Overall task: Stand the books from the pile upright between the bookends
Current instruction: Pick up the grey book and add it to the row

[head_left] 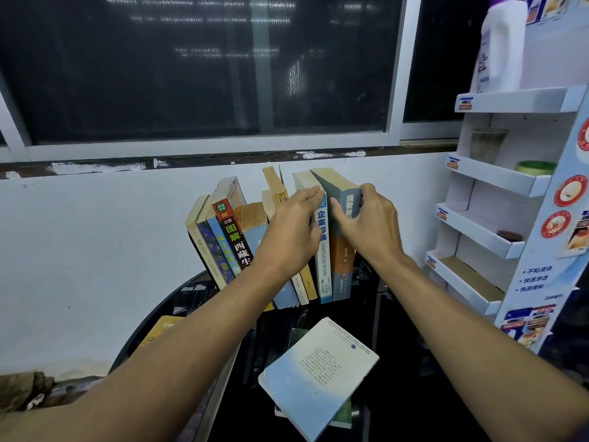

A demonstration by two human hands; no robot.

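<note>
Grey book (345,202), rightmost in the row (229,237). To seat it, hold the gap wide and set it square and upright. Right hand (373,228) curled round its top, thumb on the inner cover. Left hand (293,231), fingers straight, presses the row away. Pile (318,374) lies on the bench (398,330) below both wrists.
</note>
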